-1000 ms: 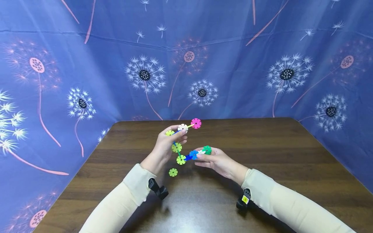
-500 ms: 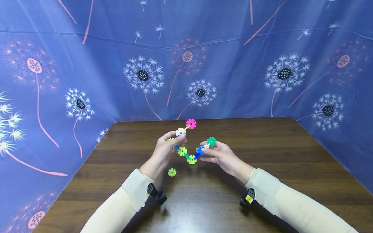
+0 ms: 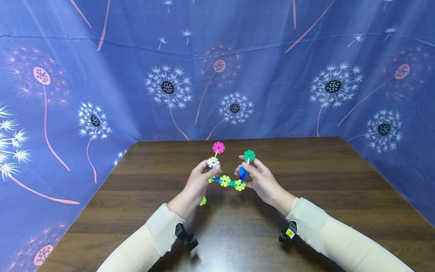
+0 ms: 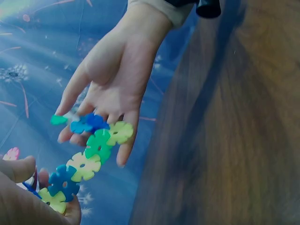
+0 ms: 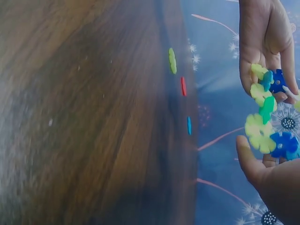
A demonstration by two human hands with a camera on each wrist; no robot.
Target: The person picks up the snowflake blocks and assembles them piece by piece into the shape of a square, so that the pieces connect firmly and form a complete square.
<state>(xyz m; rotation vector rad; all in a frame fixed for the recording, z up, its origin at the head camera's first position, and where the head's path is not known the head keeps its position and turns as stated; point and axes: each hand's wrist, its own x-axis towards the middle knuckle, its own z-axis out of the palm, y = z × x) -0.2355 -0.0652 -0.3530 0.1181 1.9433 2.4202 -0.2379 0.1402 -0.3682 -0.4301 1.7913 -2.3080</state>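
Note:
A chain of interlocking notched plastic discs hangs in a U between both hands, above the table. My left hand (image 3: 197, 185) pinches its left arm near a white disc (image 3: 213, 163), with a pink disc (image 3: 218, 147) standing at that end. On the other arm, my right hand (image 3: 268, 187) pinches around a blue disc (image 3: 243, 172) and a small white piece, below the green end disc (image 3: 249, 155). Yellow-green discs (image 3: 225, 181) alternate with blue and green along the bottom. In the left wrist view, a green link (image 4: 99, 146) shows between two yellow-green ones. Fingers hide parts of the left arm.
On the brown wooden table (image 3: 306, 158) lie a loose yellow-green disc (image 3: 203, 201) and a red disc (image 5: 183, 86), both partly behind my left hand in the head view. A blue disc (image 5: 189, 125) lies beyond them. A blue dandelion-print cloth (image 3: 272, 75) hangs behind.
Both arms of the chain have swung upward into a U, its bottom shifting right. My right hand has risen and turned, lifting the green end; my left hand has come slightly lower and right.

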